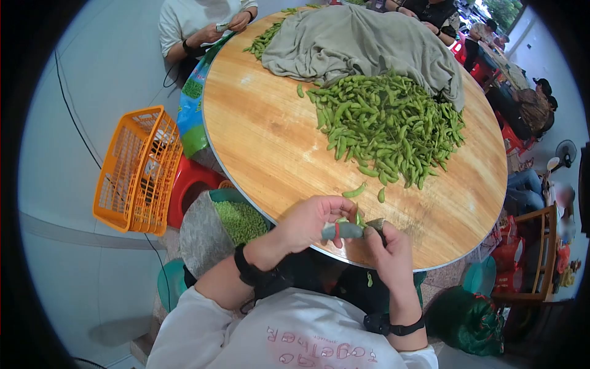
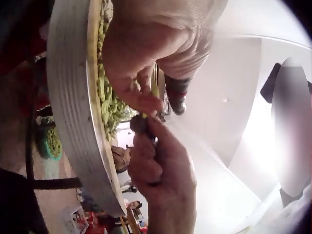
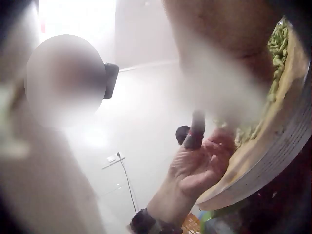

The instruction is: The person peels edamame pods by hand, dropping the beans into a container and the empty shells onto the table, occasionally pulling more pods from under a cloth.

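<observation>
In the head view my left hand is over the near table edge, pinching a green soybean pod. Its thumb wears a grey finger cover with a red band. Facing it, my right hand has its thumb and a dark-covered finger pressed together at the pod's near end. The left wrist view shows this covered fingertip beside the thumb, a bit of green between them. Two loose pods lie just beyond the hands. In the right wrist view the left palm shows; blur covers part of the right hand.
A big heap of pods lies on the round wooden table, partly under a grey-green cloth. Left and below stand a container of shelled beans, a red stool and an orange basket. Another person sits across.
</observation>
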Available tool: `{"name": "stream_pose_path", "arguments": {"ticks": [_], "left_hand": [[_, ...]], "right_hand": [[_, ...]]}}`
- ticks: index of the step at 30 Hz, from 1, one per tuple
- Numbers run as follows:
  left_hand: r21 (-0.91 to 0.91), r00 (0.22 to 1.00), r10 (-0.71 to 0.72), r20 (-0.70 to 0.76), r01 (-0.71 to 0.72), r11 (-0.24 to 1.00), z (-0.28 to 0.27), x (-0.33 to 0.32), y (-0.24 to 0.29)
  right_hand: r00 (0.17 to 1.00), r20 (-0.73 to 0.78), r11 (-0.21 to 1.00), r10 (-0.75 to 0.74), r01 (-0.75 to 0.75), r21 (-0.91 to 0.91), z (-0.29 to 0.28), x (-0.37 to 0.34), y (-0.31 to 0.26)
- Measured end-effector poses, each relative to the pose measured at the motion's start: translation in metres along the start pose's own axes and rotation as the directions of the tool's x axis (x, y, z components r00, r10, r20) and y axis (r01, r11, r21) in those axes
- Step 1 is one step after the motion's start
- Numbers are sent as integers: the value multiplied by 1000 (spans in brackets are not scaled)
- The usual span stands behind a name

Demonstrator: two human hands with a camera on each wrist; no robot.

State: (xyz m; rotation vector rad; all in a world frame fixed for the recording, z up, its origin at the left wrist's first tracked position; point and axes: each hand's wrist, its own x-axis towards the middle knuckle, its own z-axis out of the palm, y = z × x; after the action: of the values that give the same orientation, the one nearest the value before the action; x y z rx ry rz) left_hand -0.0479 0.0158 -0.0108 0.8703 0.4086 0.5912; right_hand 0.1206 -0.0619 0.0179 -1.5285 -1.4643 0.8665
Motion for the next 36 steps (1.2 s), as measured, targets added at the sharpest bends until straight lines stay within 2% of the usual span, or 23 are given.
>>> {"name": "stream_pose_path", "arguments": {"ticks": [3, 4, 5, 7, 8, 9, 10, 11, 12, 13, 15, 17, 18, 20, 25, 26, 27, 28, 29, 31, 33, 34, 36], "left_hand": [[126, 989, 117, -87, -105, 986, 10, -3, -4], [76, 987, 118, -106, -111, 991, 9, -3, -2], [27, 985, 119, -123, -117, 993, 9, -3, 0], [-38, 989, 106, -107, -111, 993, 9, -4, 1], [-89, 995, 64, -72, -71, 993, 5, -5, -1], [-138, 999, 23, -35, -27, 990, 2, -5, -2], [-136, 999, 21, -32, -25, 990, 1, -6, -1], [-115, 998, 21, -55, -27, 993, 1, -7, -2], [-94, 997, 18, -80, -25, 995, 1, -9, -3], [-93, 997, 15, -80, -22, 995, 1, -10, -5], [-31, 995, 40, -93, -43, 999, 4, -9, -10], [71, 992, 30, -119, -22, 997, 15, -11, -12], [169, 988, 24, -150, 1, 986, 20, -12, -13], [192, 982, 31, -184, 5, 981, 27, -11, -15], [196, 963, -4, -270, 60, 979, 37, -3, -19], [399, 972, 118, -204, -27, 916, 39, 1, -22], [580, 969, 221, -111, -118, 806, 41, 3, -24], [586, 970, 216, -112, -111, 803, 44, 4, -24], [661, 969, 238, -70, -133, 739, 48, 4, -24], [733, 968, 251, -21, -156, 662, 58, 5, -16], [823, 991, 128, 26, -94, 560, 68, 4, -4], [827, 992, 122, 26, -90, 555, 71, 3, -5], [896, 984, 180, -6, -75, 437, 76, 2, -7]], "right_hand": [[998, 28, 995, 55, -57, 79, 7, 1, -4], [929, 156, 878, 336, -369, 305, 5, 2, -18], [931, 149, 880, 333, -363, 307, 3, 4, -18], [827, 405, 500, 389, -559, 662, -5, 7, -12], [829, 433, 587, 355, -558, 587, -7, 7, -4], [832, 428, 587, 354, -554, 590, -10, 11, 10], [937, 214, 877, 277, -337, 341, -13, 15, 22], [993, 45, 994, 109, -108, -12, -14, 17, 31], [993, -88, 918, 74, -102, -382, -21, 28, 8], [993, -90, 919, 76, -105, -380, -18, 35, 6], [988, -151, 669, -19, -99, -737, -14, 43, 6], [993, -107, 615, -57, -50, -787, -9, 44, 14], [991, -95, 643, -92, -14, -766, -8, 42, 17], [989, -80, 677, -124, 26, -735, -9, 35, 22], [983, -185, 771, -13, -108, -628, -23, 19, 21], [983, -186, 776, -13, -107, -622, -25, 15, 22], [986, -169, 949, -15, -39, -313, -27, 12, 22], [988, -156, 999, -23, 29, 37, -29, 7, 23], [987, -161, 999, -19, 27, 48, -30, 2, 21], [999, 26, 968, -36, 28, 250, -34, -5, 13], [999, 36, 975, -29, 20, 222, -38, -10, 11], [998, 9, 988, -68, 66, 140, -38, -13, 13], [989, -54, 989, -140, 142, 38, -36, -18, 17]]}}
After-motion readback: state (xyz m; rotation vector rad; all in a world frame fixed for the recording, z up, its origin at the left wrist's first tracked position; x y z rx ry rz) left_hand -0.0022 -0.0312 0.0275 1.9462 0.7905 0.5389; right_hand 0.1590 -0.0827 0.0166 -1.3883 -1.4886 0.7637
